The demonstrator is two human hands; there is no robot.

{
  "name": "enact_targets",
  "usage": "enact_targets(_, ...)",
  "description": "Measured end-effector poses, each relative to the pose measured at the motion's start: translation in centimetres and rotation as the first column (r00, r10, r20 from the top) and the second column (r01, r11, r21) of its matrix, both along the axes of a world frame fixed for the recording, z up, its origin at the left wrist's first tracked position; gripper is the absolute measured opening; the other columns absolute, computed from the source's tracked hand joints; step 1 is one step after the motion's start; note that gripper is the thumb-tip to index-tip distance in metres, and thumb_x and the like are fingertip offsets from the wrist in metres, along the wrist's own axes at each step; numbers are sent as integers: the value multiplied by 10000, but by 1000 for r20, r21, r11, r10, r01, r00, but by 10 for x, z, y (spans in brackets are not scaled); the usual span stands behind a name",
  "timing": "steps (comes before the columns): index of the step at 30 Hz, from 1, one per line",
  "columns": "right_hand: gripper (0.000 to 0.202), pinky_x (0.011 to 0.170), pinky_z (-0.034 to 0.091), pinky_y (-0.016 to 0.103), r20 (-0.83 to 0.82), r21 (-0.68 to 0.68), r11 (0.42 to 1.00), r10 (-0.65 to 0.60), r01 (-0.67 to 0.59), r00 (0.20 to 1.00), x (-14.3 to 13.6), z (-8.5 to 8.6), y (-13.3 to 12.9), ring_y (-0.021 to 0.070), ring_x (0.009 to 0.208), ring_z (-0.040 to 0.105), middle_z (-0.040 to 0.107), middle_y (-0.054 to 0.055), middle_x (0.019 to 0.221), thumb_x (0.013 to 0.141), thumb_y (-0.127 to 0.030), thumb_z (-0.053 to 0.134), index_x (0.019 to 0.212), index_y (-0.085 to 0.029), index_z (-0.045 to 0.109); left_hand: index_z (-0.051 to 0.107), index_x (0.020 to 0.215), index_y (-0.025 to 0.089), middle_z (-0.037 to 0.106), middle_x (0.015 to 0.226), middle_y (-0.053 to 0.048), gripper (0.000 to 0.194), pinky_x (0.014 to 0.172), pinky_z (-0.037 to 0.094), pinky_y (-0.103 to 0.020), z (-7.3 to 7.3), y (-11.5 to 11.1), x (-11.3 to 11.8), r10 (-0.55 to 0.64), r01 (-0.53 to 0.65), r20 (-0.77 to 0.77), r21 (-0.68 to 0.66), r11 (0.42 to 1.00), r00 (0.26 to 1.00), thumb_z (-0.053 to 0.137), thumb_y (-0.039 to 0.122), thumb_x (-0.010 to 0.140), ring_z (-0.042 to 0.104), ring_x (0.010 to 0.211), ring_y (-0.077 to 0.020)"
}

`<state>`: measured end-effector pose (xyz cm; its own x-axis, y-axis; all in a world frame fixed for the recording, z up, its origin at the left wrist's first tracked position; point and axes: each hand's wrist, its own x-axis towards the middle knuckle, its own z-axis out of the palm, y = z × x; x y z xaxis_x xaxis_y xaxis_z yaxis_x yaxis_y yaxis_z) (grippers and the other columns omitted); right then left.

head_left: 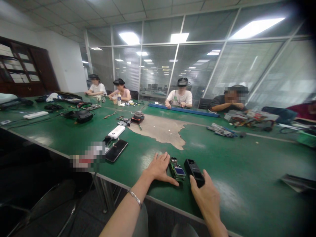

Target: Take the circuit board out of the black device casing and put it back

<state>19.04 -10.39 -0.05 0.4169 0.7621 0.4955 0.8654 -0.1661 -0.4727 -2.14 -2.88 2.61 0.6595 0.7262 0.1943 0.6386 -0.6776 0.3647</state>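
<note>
On the green table (pixel 138 158), my left hand (pixel 160 168) lies with its fingers spread beside a green circuit board (pixel 177 169) that has a small screen. The board's left side is close to the palm, with the thumb below it. To the right of the board, my right hand (pixel 206 191) has its thumb and fingers around the near end of a black hollow casing (pixel 194 171). The casing rests on the tabletop, apart from the board.
A dark phone (pixel 117 150) and a white power bank (pixel 117 132) lie to the left. Beyond is a brown sheet (pixel 163 130) with a device (pixel 138 116) at its edge. Tools (pixel 221 130) lie farther right. Several people sit across the table, one behind a blue bar (pixel 182 110).
</note>
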Motion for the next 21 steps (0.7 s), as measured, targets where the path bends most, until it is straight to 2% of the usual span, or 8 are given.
enact_targets(6,851,938,429,447,94,79,996,33,-40,995,1,-6,4,362,1109,556,549,277,1242,772,-599,492,1341,28,403,51,1494,119,87,1568,-161,1264,1169,27,-507,0,0,-1,-5,5,2,1,1000,1000,465,896,587,81,1440,-343)
enact_targets(13,760,875,462,448,56,16,1000,11,-12,998,0,-2,0,348,1036,604,582,231,1230,820,-566,445,1371,-44,407,38,1494,137,77,1569,-158,1234,1165,22,-523,-1,1,-1,-5,5,8,-6,1000,1000,476,874,606,66,1444,-333)
enact_targets(17,753,864,468,440,-33,39,999,0,1,999,-8,16,-6,336,1022,617,596,198,1232,815,-584,456,1379,-87,418,-10,1493,155,78,1570,-154,1269,1162,32,-533,1,0,-1,-8,8,6,-11,1000,1000,499,877,581,68,1443,-337)
enact_targets(21,758,803,486,423,-177,89,996,36,-21,984,-25,42,-14,301,872,667,673,146,1095,793,-612,494,1384,-142,431,-88,1482,135,56,1569,-169,1302,1160,48,-541,2,-1,0,-4,4,-1,-6,1000,1000,519,861,588,54,1443,-339)
